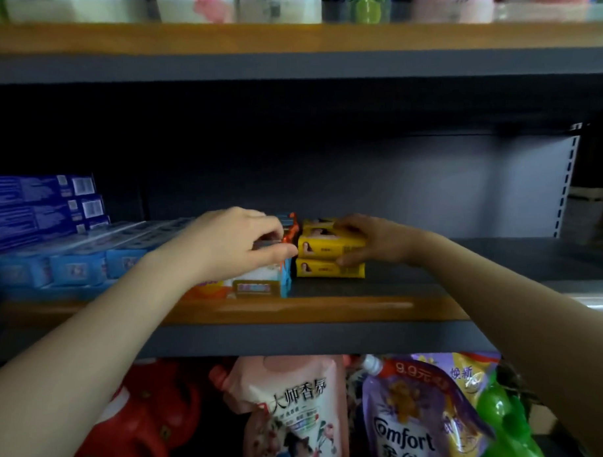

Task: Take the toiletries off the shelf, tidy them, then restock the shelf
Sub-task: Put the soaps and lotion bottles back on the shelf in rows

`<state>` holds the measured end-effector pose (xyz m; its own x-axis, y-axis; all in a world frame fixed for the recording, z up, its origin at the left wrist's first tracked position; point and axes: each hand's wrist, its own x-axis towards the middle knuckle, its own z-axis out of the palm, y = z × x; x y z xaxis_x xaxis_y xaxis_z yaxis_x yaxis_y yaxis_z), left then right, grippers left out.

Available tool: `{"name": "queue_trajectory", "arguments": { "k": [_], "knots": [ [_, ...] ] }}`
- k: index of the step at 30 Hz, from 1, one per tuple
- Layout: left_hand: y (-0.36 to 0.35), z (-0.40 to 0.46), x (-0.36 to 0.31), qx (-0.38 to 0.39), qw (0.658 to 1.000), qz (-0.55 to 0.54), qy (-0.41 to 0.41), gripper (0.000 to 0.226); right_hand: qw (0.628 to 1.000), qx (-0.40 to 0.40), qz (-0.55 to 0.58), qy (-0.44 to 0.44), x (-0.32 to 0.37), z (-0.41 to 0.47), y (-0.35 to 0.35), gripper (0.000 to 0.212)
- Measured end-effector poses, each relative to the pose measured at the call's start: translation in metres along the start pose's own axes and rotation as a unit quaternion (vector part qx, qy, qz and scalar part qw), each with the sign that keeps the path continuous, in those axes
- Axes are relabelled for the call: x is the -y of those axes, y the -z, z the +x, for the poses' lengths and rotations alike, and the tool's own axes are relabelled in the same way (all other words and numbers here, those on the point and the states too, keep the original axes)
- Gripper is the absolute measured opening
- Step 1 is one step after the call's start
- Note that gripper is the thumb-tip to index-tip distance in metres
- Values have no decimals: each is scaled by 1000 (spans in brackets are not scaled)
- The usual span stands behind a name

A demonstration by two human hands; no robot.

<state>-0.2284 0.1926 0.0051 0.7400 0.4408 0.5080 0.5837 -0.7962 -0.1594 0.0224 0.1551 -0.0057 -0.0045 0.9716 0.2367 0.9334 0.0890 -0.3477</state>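
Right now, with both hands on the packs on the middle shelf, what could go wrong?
1. The right hand grips the yellow soap stack from the side; the bottom bar looks outside that grip and may be left behind or slide.
2. The left hand holds the blue-and-white pack close to the shelf's front edge, so a slip could drop it onto the pouches below.

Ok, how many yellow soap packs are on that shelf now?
3 visible: a stack, bottom pack on the shelf, middle pack in the right hand, top pack behind. More may hide behind them.
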Motion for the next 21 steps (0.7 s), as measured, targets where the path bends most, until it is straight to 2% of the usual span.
{"name": "queue_trajectory", "arguments": {
  "k": [3, 5, 8, 10, 12, 16, 21],
  "knots": [
    [-4, -5, 7, 39, 999, 0, 23, 91, 999, -13, -39, 1, 2, 8, -7, 69],
    [-11, -6, 7, 32, 999, 16, 28, 90, 999, -24, -39, -23, -1, 11, -8, 76],
    [-17, -6, 7, -5, 999, 32, 27, 89, 996, 3, 38, -85, -7, 16, -6, 100],
    [-20, -6, 8, -15, 999, 28, 25, 90, 987, 41, 113, -105, -8, 20, -6, 105],
    [-21, -5, 8, -26, 999, 38, 16, 87, 984, 58, 131, -105, -9, 23, -5, 105],
    [-20, -5, 7, -26, 999, 47, 6, 96, 993, 53, 56, -88, -8, 32, -5, 105],
    [-22, -6, 5, -46, 997, 54, 14, 89, 998, 12, -26, -53, -6, 38, -10, 90]
  ]
}}
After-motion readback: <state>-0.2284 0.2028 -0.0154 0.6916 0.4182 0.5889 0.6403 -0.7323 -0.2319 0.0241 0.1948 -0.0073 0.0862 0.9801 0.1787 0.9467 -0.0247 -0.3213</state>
